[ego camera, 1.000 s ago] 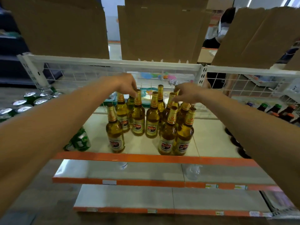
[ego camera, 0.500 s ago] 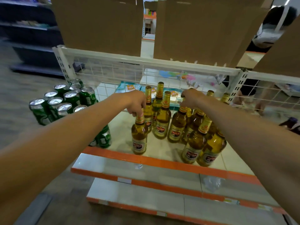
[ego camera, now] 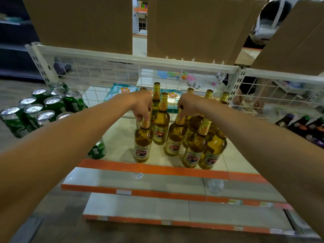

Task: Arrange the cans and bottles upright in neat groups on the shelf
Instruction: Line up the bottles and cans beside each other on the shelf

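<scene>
At frame centre, the left hand (ego camera: 141, 106) grips the front bottle (ego camera: 142, 144) by its neck, the right hand (ego camera: 190, 106) likewise the middle bottle (ego camera: 173, 139).

Cardboard panels (ego camera: 78, 23), white wire grid (ego camera: 105, 74), dark shelving (ego camera: 14, 58), wooden floor (ego camera: 10, 90)

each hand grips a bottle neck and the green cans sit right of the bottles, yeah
No: the head view shows the green cans left of the bottles, not right. The left hand and right hand do each grip a bottle neck.
</scene>
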